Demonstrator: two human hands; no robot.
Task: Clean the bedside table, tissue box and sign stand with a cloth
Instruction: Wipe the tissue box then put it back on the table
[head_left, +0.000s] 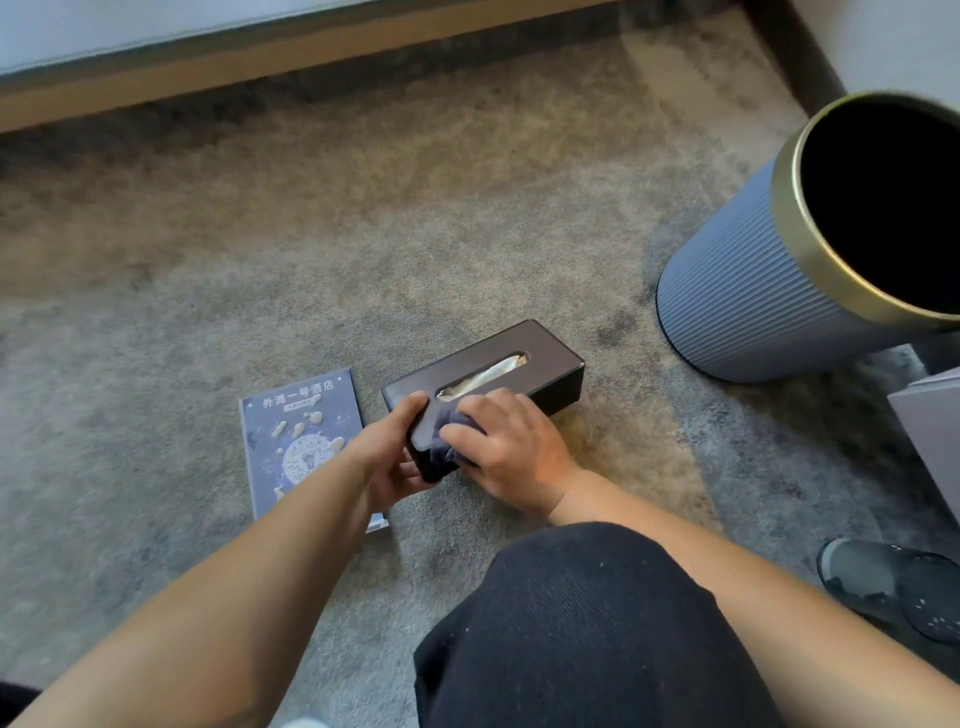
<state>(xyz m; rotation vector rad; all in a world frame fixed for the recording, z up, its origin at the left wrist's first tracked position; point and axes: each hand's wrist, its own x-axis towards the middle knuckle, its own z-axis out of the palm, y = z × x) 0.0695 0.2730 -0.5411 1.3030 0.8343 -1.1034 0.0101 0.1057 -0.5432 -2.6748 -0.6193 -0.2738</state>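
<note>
While the left hand (387, 457) fingers clamp the tissue box (498, 364) end, right hand (506, 447) fingers curl over a cloth (447, 441).

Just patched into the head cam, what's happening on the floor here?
A person crouched on the carpet is wiping the black tissue box. The left hand grips its near end, while the right hand presses a dark cloth on its top. The sign stand lies flat beside it, untouched.

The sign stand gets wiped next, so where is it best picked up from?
Probably by its far short edge, from above: the sign stand lies flat on the carpet, the left hand covers its near end, and the tissue box crowds its right.
</note>
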